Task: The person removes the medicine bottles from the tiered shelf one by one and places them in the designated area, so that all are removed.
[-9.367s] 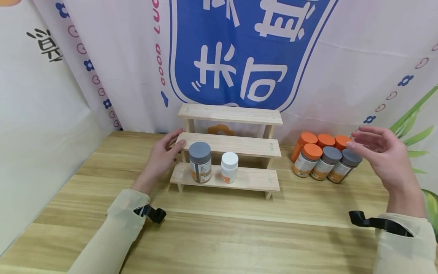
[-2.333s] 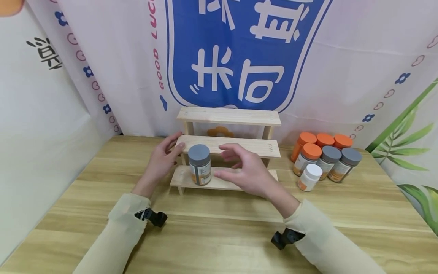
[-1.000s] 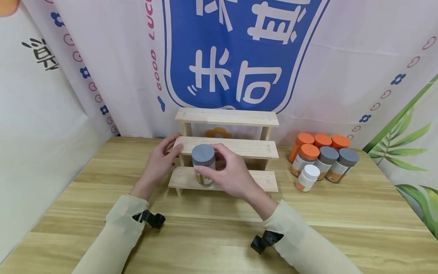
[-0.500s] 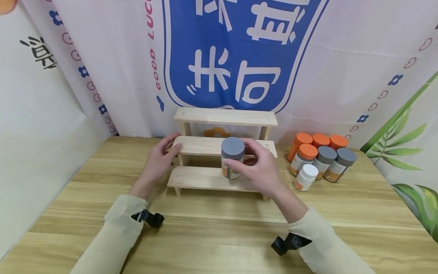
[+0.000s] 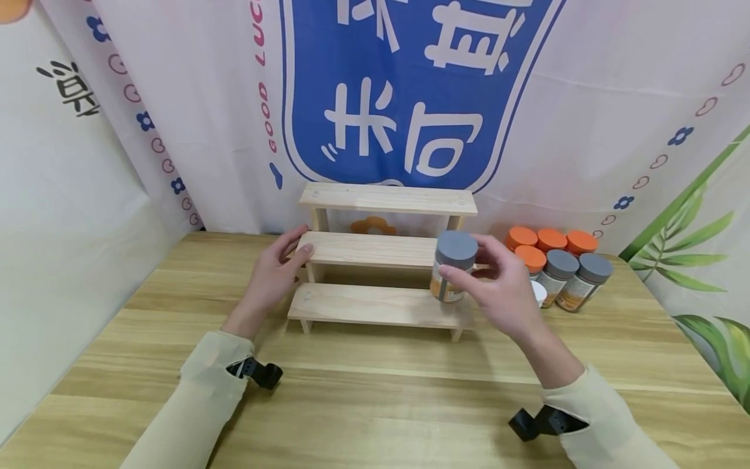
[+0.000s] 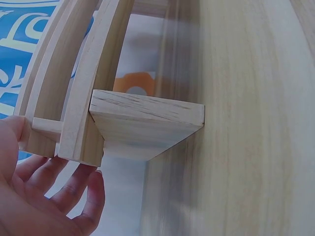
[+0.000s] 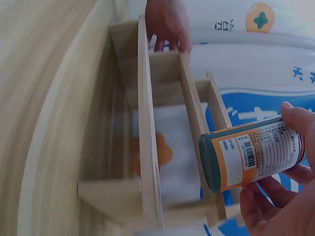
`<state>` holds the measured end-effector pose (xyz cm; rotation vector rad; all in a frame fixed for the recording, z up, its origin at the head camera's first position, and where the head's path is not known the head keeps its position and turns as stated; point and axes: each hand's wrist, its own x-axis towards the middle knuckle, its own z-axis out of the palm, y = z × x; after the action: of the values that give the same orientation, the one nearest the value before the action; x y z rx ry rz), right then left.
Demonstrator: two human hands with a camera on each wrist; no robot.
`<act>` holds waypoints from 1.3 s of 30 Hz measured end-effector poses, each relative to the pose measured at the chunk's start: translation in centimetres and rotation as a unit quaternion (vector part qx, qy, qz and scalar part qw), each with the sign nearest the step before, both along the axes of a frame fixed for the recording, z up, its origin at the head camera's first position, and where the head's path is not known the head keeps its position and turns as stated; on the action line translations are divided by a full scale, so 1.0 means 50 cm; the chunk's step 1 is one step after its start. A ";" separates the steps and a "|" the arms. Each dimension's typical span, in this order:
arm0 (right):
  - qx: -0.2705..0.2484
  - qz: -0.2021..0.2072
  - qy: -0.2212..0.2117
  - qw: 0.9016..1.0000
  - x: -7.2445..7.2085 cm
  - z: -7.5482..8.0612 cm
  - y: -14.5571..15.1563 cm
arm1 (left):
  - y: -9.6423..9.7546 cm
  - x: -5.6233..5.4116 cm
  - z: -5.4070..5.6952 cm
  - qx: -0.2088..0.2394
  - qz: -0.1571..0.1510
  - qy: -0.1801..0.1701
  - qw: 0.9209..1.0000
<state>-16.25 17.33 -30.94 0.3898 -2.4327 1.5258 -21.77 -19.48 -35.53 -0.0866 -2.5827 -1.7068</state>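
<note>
Two hands at work, listed left to right.

Item: my left hand [image 5: 274,273], fingers [image 5: 295,238] straight and relaxed, resting against the left end of the three-step wooden rack [image 5: 375,250], steadying it on the counter [image 5: 375,404]. All three steps stand bare.

Item: grey-capped jar [image 5: 452,266] with orange label, upright, held off the rack at its right end, above the lowest step. My right hand [image 5: 504,290] grasps it, fingers and thumb curled round its side; the right wrist view shows the same grip on the label [image 7: 256,156].

Item: cluster of orange-capped jars [image 5: 551,240] and grey-capped jars [image 5: 577,270] on the counter right of the rack; a white cap is partly hidden behind my right hand.

Step in hand, by my judgement: carrying the jar off the rack toward that cluster. Next move calls for setting it down upright beside the others without knocking them.
</note>
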 end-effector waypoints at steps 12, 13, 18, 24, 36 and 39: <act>0.006 -0.068 0.025 0.997 0.010 0.012 0.090 | -0.002 -0.002 -0.002 -0.001 0.004 -0.003 1.000; 0.006 -0.073 0.026 0.997 0.011 0.013 0.097 | -0.001 -0.002 -0.002 -0.001 0.004 -0.004 1.000; 0.008 -0.108 0.026 0.994 0.017 0.013 0.134 | 0.001 -0.002 0.000 -0.001 0.005 -0.007 1.000; 0.016 -0.137 0.011 0.990 0.027 0.012 0.185 | 0.003 -0.004 0.000 -0.001 0.004 -0.006 1.000; 0.001 -0.197 -0.006 0.980 0.047 0.018 0.270 | 0.000 -0.009 -0.003 -0.004 0.004 0.008 1.000; 0.001 -0.204 -0.018 0.979 0.052 0.015 0.283 | -0.001 -0.009 -0.005 -0.006 0.006 0.009 1.000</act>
<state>-13.63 31.49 -30.20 -0.1345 -2.3517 1.3575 -22.23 -19.52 -35.77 -0.0871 -2.5752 -1.6782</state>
